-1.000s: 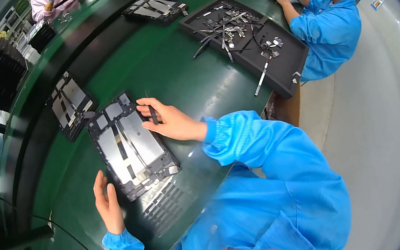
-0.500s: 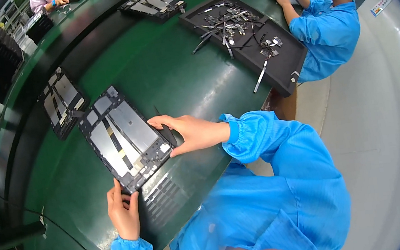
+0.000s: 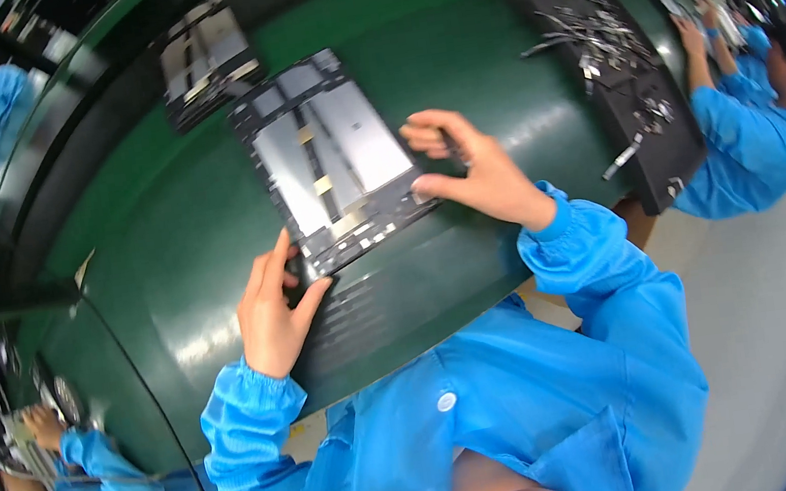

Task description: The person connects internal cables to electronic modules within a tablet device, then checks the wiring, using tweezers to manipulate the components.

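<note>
Two bare hands work on an opened tablet chassis [image 3: 333,169] in the head view; it lies flat on the green workbench [image 3: 447,50], circuit side up, with silvery battery cells and dark boards showing. The left hand [image 3: 273,311] is at the chassis's near-left corner, fingers together and thumb angled out, pinching that corner against a ribbed dark mat [image 3: 362,314] just under the chassis's near edge. The right hand [image 3: 463,172] rests on the chassis's right edge, fingers curled, thumb and forefinger nipped together on something too small to make out.

A second opened tablet [image 3: 206,66] lies beyond the chassis, up-left. A black parts tray [image 3: 668,150] with loose metal pieces sits well to the chassis's right, where a co-worker's blue sleeve [image 3: 748,149] reaches in.

By its look the chassis is thin, stiff and light but fragile — exposed cells and ribbon cables want no pressure. Best held by the frame edges or corners, kept level.
</note>
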`<state>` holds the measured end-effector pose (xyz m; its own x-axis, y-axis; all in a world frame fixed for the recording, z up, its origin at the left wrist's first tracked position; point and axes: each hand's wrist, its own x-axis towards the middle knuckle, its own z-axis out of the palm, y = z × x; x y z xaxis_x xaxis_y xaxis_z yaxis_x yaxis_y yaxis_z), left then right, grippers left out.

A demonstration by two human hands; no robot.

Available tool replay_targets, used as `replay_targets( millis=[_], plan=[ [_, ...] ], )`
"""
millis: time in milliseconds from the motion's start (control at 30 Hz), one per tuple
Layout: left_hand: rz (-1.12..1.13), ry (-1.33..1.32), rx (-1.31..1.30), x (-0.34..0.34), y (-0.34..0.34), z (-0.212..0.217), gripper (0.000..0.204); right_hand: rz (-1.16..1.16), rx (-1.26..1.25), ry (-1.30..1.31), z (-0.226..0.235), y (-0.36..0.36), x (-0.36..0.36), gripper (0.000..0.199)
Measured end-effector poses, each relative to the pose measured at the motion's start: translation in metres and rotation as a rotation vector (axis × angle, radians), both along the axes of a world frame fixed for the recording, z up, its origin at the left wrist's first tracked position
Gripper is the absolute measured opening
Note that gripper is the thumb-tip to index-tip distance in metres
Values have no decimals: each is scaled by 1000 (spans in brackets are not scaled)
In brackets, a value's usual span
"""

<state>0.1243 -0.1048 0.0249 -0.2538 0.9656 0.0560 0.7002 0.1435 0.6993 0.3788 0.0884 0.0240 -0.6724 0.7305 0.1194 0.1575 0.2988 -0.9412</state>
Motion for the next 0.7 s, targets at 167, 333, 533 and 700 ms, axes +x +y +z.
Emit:
replay_targets(
  millis=[167,333,533,700],
  plan=[
    [-66,113,198,3,6,6,50,98,255,16,25,-22,-37,57],
    [-90,307,322,5,17,3,23,261,251,-33,12,-40,-74,42],
    [-97,213,391,-1,18,-9,17,284,332,-45,3,-48,-84,38],
    [-21,-125,257,3,15,-10,18,269,306,7,-1,-47,-84,34]
  ],
)
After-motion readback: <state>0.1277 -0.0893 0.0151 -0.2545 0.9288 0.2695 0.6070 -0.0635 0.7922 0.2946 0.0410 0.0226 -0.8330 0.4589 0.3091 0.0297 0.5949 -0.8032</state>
